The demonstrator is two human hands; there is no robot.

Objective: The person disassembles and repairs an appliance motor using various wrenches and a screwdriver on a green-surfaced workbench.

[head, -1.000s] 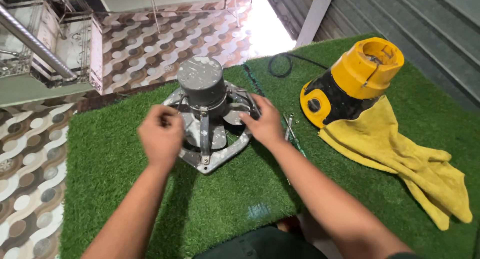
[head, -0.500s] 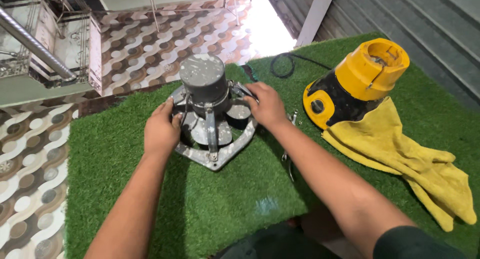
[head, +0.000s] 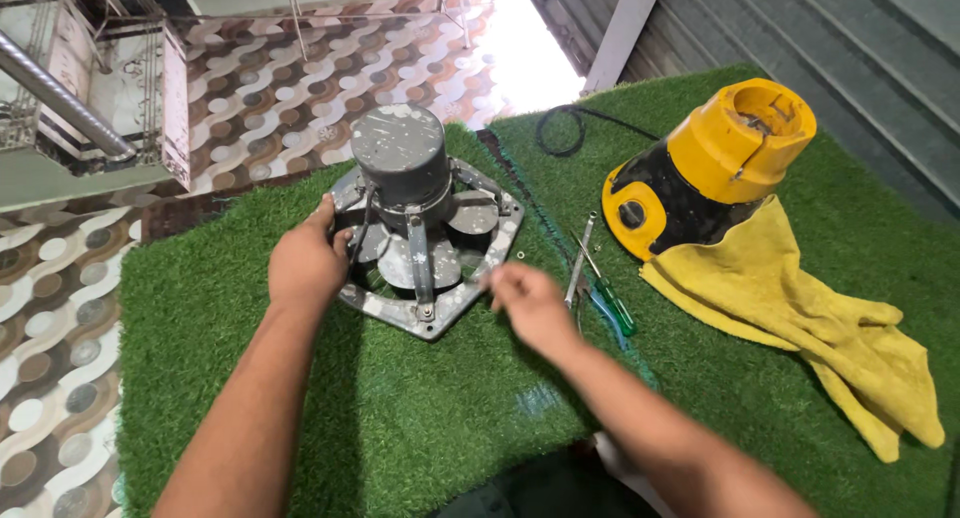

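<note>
The right hand [head: 530, 303] has left the exhaust fan [head: 420, 233] and now hovers just beside its frame's near-right edge, fingers loosely curled, holding nothing. The left hand [head: 305, 268] grips the fan's left frame. The fan rests on green turf [head: 250, 398] (motor housing upward); screwdrivers [head: 595, 283] lie just right of it.

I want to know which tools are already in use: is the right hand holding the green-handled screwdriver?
No: the right hand hovers empty beside the fan frame, while the green-handled screwdriver lies apart on the grass mat.
</note>
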